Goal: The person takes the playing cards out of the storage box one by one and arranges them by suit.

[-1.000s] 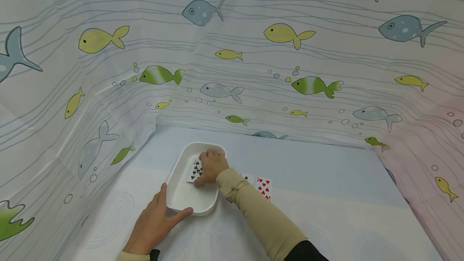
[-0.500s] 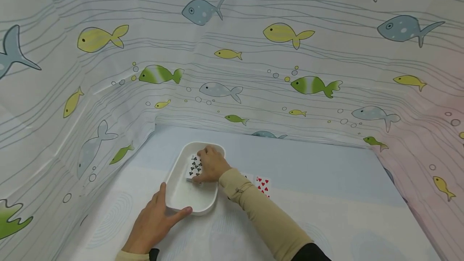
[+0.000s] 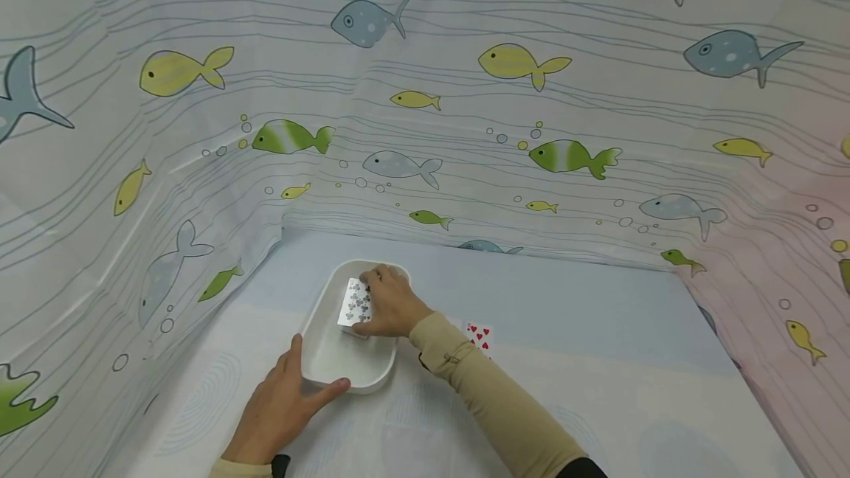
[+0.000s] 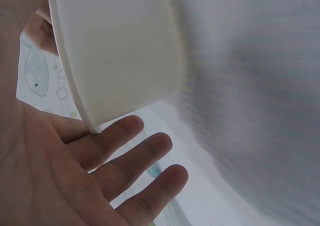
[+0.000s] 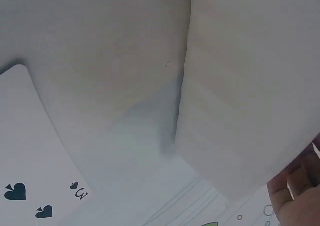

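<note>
Inside the white tray (image 3: 319, 360), a stack of playing cards (image 3: 355, 302) with a clubs card on top is held by my right hand (image 3: 393, 302). Its thumb is on the near edge, its fingers on the far edge. The stack's near side shows some thickness. At the tray's near left corner my left hand (image 3: 275, 408) rests with fingers spread, thumb along the front rim. In the left wrist view, extended fingers (image 4: 132, 171) lie beside the tray's outer wall (image 4: 120, 45). The right wrist view shows the tray's other side (image 5: 250, 85) and part of the right hand (image 5: 300, 186).
To the right of the tray lie a hearts card (image 3: 479, 336) and a three of spades (image 5: 35, 151), the latter mostly hidden by the right sleeve (image 3: 491, 397) in the head view. A fish-print curtain (image 3: 425, 124) encloses the pale tabletop (image 3: 564, 316) at the back and sides.
The card stack has come up slightly and its top face has tilted, now catching the light, as the right hand gathers its edges. The left hand and tray stay about where they were.
</note>
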Action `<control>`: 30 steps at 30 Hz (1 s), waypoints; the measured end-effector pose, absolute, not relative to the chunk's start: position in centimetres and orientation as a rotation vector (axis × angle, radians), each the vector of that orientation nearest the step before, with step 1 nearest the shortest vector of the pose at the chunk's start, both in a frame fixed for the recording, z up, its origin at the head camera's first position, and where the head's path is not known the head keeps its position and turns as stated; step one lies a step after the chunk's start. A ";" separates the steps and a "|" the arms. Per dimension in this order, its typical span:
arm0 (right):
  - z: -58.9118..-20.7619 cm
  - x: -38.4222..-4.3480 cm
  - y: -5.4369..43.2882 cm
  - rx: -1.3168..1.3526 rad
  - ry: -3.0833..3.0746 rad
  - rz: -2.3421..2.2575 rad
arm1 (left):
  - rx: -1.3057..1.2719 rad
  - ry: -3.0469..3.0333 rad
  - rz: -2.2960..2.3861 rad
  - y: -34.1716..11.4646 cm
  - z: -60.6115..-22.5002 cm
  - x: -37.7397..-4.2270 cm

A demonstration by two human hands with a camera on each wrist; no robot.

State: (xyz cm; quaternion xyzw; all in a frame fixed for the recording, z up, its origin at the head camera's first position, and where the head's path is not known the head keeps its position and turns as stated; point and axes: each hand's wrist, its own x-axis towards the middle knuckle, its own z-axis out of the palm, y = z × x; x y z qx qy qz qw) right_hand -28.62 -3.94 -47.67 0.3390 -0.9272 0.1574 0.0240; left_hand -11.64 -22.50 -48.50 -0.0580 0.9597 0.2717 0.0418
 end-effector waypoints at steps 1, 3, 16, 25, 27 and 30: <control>-47.5 -28.5 -3.8 1.050 -2.867 0.493 | -0.177 2.937 0.827 -22.5 -48.5 -11.7; -47.2 -28.1 -3.5 1.048 -2.869 0.518 | -0.178 2.935 0.816 -22.4 -48.4 -11.7; -45.6 -27.1 -1.4 1.068 -2.794 0.570 | -0.174 2.936 0.809 -22.3 -48.3 -11.7; -44.9 -26.7 0.8 1.054 -2.769 0.606 | -0.184 2.941 0.808 -22.3 -48.3 -11.8; -44.9 -26.7 1.4 1.045 -2.776 0.597 | -0.181 2.943 0.812 -22.3 -48.2 -11.8; -44.7 -26.4 2.5 1.057 -2.772 0.581 | -0.181 2.940 0.808 -22.3 -48.2 -11.7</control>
